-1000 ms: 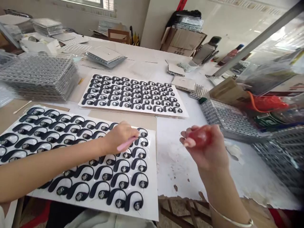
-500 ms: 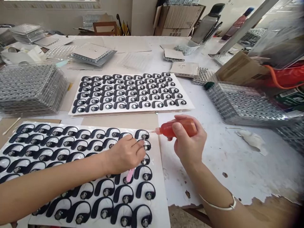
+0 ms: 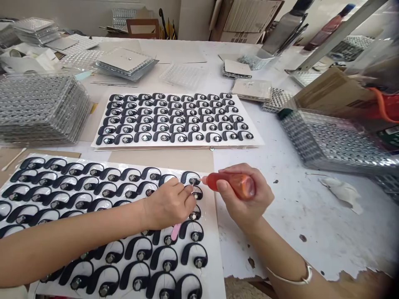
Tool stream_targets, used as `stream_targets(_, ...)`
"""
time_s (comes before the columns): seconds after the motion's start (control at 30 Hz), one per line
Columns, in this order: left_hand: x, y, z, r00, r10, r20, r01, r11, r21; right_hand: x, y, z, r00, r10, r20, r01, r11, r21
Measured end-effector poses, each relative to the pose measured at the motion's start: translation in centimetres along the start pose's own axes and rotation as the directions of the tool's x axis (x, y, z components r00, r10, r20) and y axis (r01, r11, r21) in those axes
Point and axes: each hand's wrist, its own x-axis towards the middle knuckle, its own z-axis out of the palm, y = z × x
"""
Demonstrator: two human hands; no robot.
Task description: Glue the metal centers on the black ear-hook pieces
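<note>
The fingers of the right hand (image 3: 246,195) are curling around a red-orange squeeze bottle (image 3: 233,185), with the thumb pressing along its near side, and its narrow nozzle (image 3: 204,179) is pointing left, just beside the silver centre of a black ear-hook earphone piece (image 3: 190,178); whether the tip is touching it cannot be told. Just left of the nozzle, the fingers of the left hand (image 3: 168,203) are bending downward and resting among more of these pieces, and a pink stick (image 3: 175,231) is poking out below them, though whether they are pinching it cannot be told. All these pieces are lying in rows on a white backing sheet (image 3: 215,249) under both hands, and that sheet is sitting on a brown cardboard sheet (image 3: 162,160). Beyond the fingers, a second white sheet (image 3: 187,144) is carrying more rows of the same pieces. Stacks of clear plastic trays (image 3: 40,110) are rising far to the left of the fingers, while a tray stack (image 3: 330,145) is sitting to their right on the chipped white table (image 3: 299,232).
</note>
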Motion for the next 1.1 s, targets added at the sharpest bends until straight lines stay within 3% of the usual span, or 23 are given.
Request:
stream_targets(0.3,-0.21,1.03,0.64,1.0,-0.001,-0.03,0.003,0.996,0.086,0.03,-0.14,0.42,0.998,-0.019,0.064,0.02,1.0,-0.011)
stream_targets(1.1,-0.07,0.94,0.31,0.999,0.034,0.009,-0.035,0.99,0.136,0.19,-0.44,0.85,0.991,-0.052,0.123,0.053,0.999,-0.006)
